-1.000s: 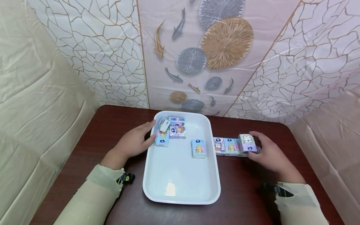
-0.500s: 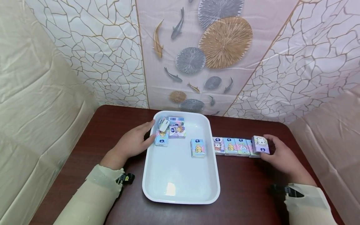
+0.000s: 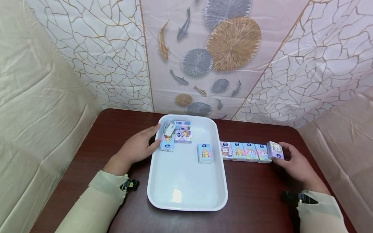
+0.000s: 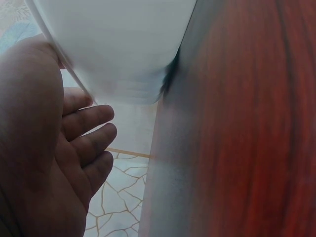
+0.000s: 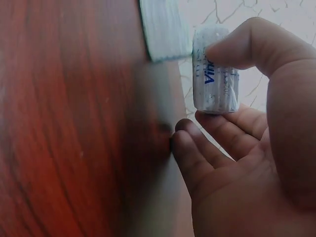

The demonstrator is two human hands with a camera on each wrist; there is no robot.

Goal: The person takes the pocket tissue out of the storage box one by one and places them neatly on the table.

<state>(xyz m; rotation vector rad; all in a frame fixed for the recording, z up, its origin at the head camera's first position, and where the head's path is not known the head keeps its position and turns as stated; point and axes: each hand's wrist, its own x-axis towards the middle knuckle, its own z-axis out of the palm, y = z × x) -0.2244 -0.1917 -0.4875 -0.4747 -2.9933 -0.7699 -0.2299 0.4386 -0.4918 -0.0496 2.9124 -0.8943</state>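
Observation:
In the head view, my right hand [image 3: 297, 163] pinches a small pocket tissue pack [image 3: 275, 150] between thumb and fingers. The pack is tilted at the right end of a row of tissue packs [image 3: 250, 152] on the table. The right wrist view shows its wrapped side [image 5: 215, 91] with blue lettering, with my thumb pressed on it. My left hand [image 3: 138, 145] rests at the left rim of a white tray [image 3: 187, 191], fingers loosely extended. In the left wrist view, those fingers [image 4: 91, 121] lie beside the tray's outer wall [image 4: 118, 49].
Several tissue packs [image 3: 183, 136] lie in the tray's far left corner, one [image 3: 169, 128] propped on the others. A single pack [image 3: 205, 153] lies near the tray's right wall. Patterned cloth [image 3: 116, 64] hangs behind the dark wooden table [image 3: 247, 194].
My right hand has moved right with its tissue pack, past packs it was covering, and set it lower and tilted at the row's end. The left hand has stayed at the tray.

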